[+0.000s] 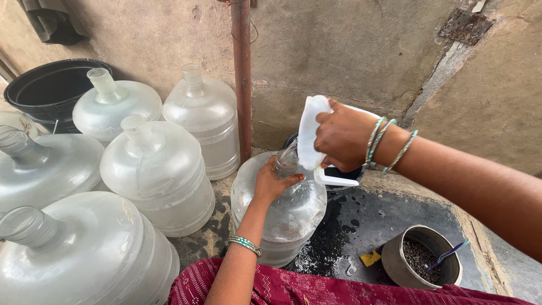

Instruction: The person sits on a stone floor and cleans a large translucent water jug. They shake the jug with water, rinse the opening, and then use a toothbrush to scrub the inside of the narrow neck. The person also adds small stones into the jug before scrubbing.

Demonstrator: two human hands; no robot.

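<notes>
A large clear water jug (293, 217) stands on the wet ground in front of me. My left hand (270, 182) grips its shoulder just below the neck (286, 161). My right hand (341, 137) holds a white plastic mug (310, 133) by its handle, tipped over the jug's mouth. Both wrists wear green bangles.
Several more clear jugs (158, 175) stand to the left, with a black tub (51, 87) behind them. A rusty pipe (241, 79) runs down the wall. A grey pot (420, 262) with dark grains and a toothbrush sits at the right, beside a yellow scrap (370, 258).
</notes>
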